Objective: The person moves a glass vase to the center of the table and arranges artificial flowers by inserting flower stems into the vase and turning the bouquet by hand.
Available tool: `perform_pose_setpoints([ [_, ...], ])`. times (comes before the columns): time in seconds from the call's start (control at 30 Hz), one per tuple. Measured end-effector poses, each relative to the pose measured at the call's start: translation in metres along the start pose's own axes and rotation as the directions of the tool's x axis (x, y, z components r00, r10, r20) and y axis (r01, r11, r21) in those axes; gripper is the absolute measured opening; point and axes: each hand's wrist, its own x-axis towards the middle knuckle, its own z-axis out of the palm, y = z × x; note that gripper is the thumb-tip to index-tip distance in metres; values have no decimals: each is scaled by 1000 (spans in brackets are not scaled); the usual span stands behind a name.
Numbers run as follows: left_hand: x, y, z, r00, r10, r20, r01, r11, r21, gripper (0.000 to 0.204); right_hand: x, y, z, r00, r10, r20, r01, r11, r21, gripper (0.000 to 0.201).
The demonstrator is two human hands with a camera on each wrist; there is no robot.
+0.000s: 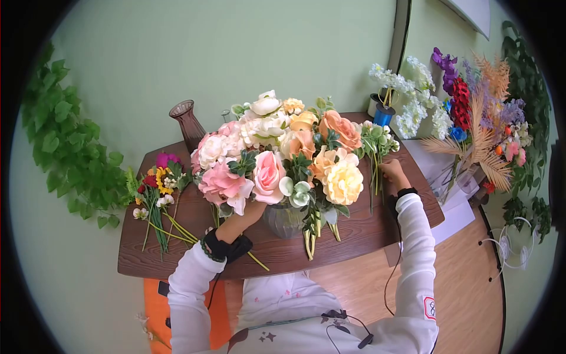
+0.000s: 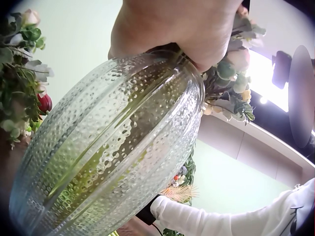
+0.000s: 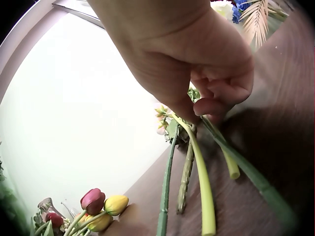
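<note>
A big bouquet of pink, cream and peach artificial flowers (image 1: 268,177) stands in a ribbed glass vase (image 1: 283,222). My left hand (image 1: 250,213) reaches under the blooms at the vase's mouth. In the left wrist view that hand (image 2: 172,29) grips the bouquet's stems right above the rim, its fingertips hidden. Green stems (image 2: 106,152) show through the dimpled glass. At the table's right, my right hand (image 1: 394,172) is beside a bunch of white-berried sprigs (image 1: 377,140). Close up, its curled fingers pinch a dark green stem (image 3: 246,167), with several other stems (image 3: 197,172) lying alongside.
Small loose flowers (image 1: 159,183) lie on the left of the brown table (image 1: 194,259). A smoky glass vase (image 1: 187,125) stands behind the bouquet. Several flower stems overhang the front. At right are a blue spool-like holder (image 1: 383,115) and colourful flowers (image 1: 463,112).
</note>
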Motion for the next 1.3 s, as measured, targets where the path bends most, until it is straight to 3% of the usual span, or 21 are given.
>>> perform_pose_setpoints([
  [0.03, 2, 9, -2, 989, -143, 44, 146, 986, -77, 27, 3, 2, 0, 1000, -5, 15, 4, 1000, 27, 17],
  [0.1, 1, 6, -2, 989, -139, 43, 141, 987, -70, 27, 14, 16, 3, 1000, -6, 29, 4, 998, 55, 16],
  [0.17, 2, 5, 0, 991, -127, 42, 130, 990, -61, 28, 20, 25, 11, 952, -225, -206, 247, 965, 87, 13],
  [0.2, -1, 3, -1, 992, -121, 42, 123, 991, -58, 28, 17, 24, 8, 953, -221, -208, 243, 966, 87, 13],
  [0.3, -4, -1, 1, 994, -103, 36, 105, 994, -44, 29, 0, 11, -5, 989, -114, -98, 126, 983, 133, 13],
  [0.37, -3, -4, 1, 995, -91, 31, 92, 995, -33, 30, -8, 4, -11, 998, -12, 65, 9, 999, 47, 17],
  [0.5, -3, -7, 4, 998, -65, 19, 65, 998, -12, 31, -2, 5, -13, 990, 40, 133, -21, 990, -140, 25],
  [0.53, -2, -8, 5, 998, -58, 15, 58, 998, -6, 31, -1, 7, -4, 986, -137, -95, 117, 975, -188, 30],
  [0.57, -2, -9, 4, 999, -51, 11, 51, 999, 1, 32, -1, 6, 3, 899, -313, -306, 235, 935, -265, 37],
  [0.7, -2, -11, 7, 1000, -25, -6, 25, 999, 31, 33, -3, -8, 16, 970, -157, -188, 90, 942, -324, 53],
  [0.83, -8, -13, 5, 999, 3, -34, 0, 998, 66, 35, -8, -19, 17, 974, -168, -153, 92, 907, -411, 50],
  [0.9, -9, -13, 8, 999, 13, -49, -9, 997, 82, 35, -6, -24, 16, 996, -55, -64, 26, 922, -386, 48],
  [1.13, -4, -15, 12, 998, 33, -59, -27, 995, 100, 36, 0, -23, 13, 997, -70, -21, 59, 945, -321, 37],
  [1.23, -4, -15, 11, 998, 31, -48, -27, 995, 94, 36, 12, -11, 16, 989, -139, -42, 119, 941, -316, 36],
  [1.3, -4, -14, 11, 999, 29, -44, -25, 995, 93, 35, 14, -9, 18, 983, -124, -136, 98, 978, -183, 32],
])
